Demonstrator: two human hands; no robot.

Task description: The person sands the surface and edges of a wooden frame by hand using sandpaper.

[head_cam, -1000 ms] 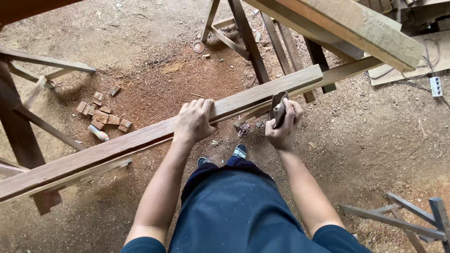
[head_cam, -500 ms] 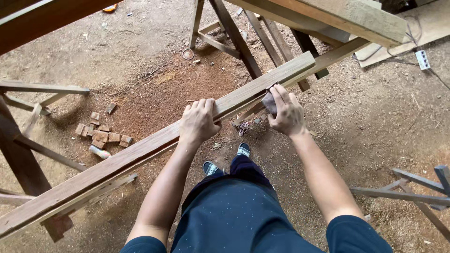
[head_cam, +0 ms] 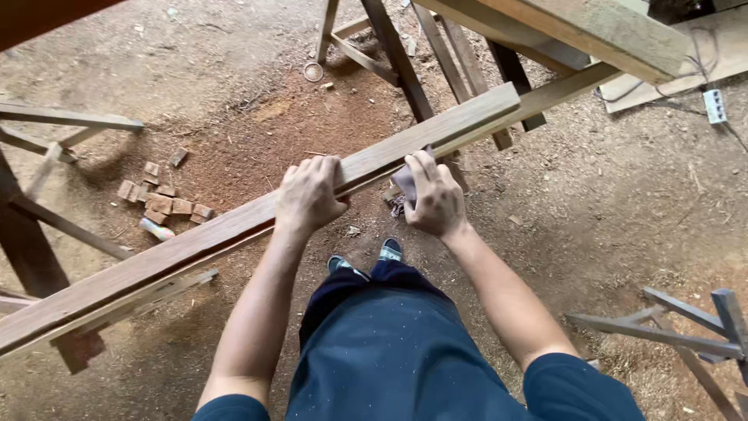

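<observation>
Person: dark blue trousers (head_cam: 389,351) fill the bottom of the view, blue short sleeves cut off by the lower edge, and the toes of two shoes (head_cam: 366,257) just peek out beyond the knees on the sawdust floor (head_cam: 592,203).
Left hand: the left hand (head_cam: 309,195) is clamped over the near edge of the long reddish-brown wooden plank (head_cam: 202,234), fingers curled over the top face, thumb hidden underneath.
Right hand: the right hand (head_cam: 436,199) is closed on a small grey folded pad (head_cam: 405,181), pressed against the plank's near side; most of the pad is hidden behind the fingers, so what it is made of is hard to tell.
Plank position: it lies at about waist height across the front of the person, resting on a rough wooden trestle (head_cam: 78,343) at lower left; the support under its far end is hidden.
Plank axis: the long axis runs diagonally, from the lower left edge of the view, where it is cut off, up to a squared end at upper right (head_cam: 510,95).
Beside it: a thinner pale batten (head_cam: 576,82) runs just beyond the plank along the same slant.
Floor, left: a heap of small reddish wood offcuts (head_cam: 164,199) lies well apart from the hands.
Farther off: a heavy pale timber beam (head_cam: 592,27) crosses the top right on dark slanted legs (head_cam: 397,54); a white power strip (head_cam: 714,105) with cable sits on a board at far right.
</observation>
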